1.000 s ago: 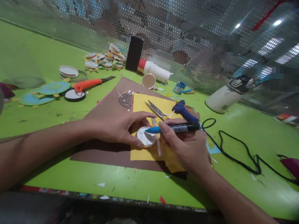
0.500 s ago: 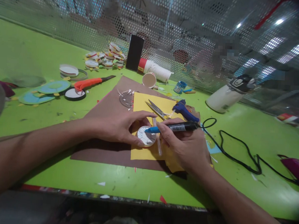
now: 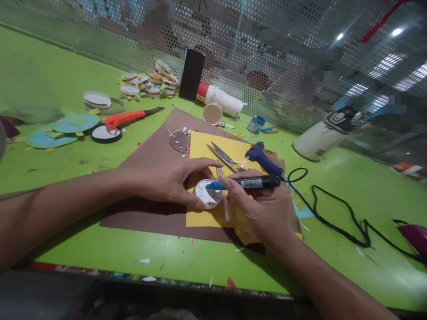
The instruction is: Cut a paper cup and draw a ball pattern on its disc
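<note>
Between thumb and fingers, my left hand (image 3: 178,179) grips a small white disc (image 3: 208,198) by its edge. Lines divide the disc's face into sections, and dark dots fill part of it. My right hand (image 3: 264,206) is closed round a marker (image 3: 253,182) with a black barrel and a blue front end, its tip at the disc's face. Under the disc lies a yellow sheet (image 3: 199,219) on a larger brown sheet (image 3: 141,216). A clear glue stick (image 3: 226,209) rests just right of the disc. Beyond my hands are scissors (image 3: 223,156) and a blue glue gun (image 3: 262,158).
An orange-handled cutter (image 3: 124,120) and light blue paper rings (image 3: 52,138) lie at left. Several small paper drums (image 3: 153,86), a phone (image 3: 192,75) and stacked paper cups (image 3: 220,100) stand at the back. To the right are a bottle (image 3: 318,137) and a black cord (image 3: 334,223).
The marker's rear end has shifted slightly left and the tip moves in small steps over the disc. My left hand keeps its hold on the disc.
</note>
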A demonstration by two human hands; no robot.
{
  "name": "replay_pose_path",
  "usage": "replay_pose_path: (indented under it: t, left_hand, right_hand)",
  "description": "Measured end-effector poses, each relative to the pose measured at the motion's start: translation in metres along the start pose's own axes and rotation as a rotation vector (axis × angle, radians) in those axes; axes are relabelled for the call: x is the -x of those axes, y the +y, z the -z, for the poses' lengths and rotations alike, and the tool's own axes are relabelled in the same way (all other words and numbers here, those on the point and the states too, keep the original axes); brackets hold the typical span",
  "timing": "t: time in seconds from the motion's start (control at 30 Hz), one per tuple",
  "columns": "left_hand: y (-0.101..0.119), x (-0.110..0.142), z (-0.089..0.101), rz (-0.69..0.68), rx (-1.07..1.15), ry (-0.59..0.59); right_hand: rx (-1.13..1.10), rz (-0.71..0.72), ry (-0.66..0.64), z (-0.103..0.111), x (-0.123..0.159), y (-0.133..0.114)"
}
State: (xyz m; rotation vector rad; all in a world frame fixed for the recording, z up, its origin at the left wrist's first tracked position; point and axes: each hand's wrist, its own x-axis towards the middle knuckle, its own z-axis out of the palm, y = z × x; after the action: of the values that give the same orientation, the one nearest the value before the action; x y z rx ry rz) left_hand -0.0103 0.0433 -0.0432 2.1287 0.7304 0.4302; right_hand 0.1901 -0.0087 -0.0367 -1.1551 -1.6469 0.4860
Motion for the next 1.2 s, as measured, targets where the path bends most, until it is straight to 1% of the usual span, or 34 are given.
replay_pose_path:
  t: [0.13,0.27,0.4,0.6,0.7,0.8,0.93,1.03,1.2]
  left_hand:
    - [0.002,0.0,0.0,0.023,-0.003,0.026]
    - [0.003,0.001,-0.001,0.022,0.034,0.005]
    - [0.003,0.0,-0.001,0.013,0.059,0.006]
    - [0.005,0.0,-0.001,0.045,0.067,0.006]
    - [0.005,0.0,-0.001,0.063,0.068,0.01]
    - [0.004,0.001,-0.001,0.063,0.047,0.003]
    - [0.002,0.0,-0.002,0.052,0.098,0.032]
    - [0.0,0.0,-0.003,0.043,0.181,0.036]
    - [-0.003,0.0,-0.007,0.056,0.254,0.058]
  right_hand:
    - [-0.044,-0.036,-0.001,-0.001,0.001,-0.001]
    - [-0.091,-0.104,0.005,-0.001,0.001,0.002]
    - [-0.145,-0.086,0.037,0.002,0.0,0.004]
    - [-0.159,0.011,0.132,0.006,-0.001,0.008]
    - [-0.207,-0.029,0.145,0.005,-0.002,0.009]
    - [-0.29,-0.049,0.118,0.006,-0.001,0.009]
    - [-0.269,-0.026,0.065,0.012,-0.001,0.009]
    - [-0.267,0.003,0.083,0.016,0.0,0.006]
    - [-0.169,-0.026,0.107,0.016,-0.001,0.004]
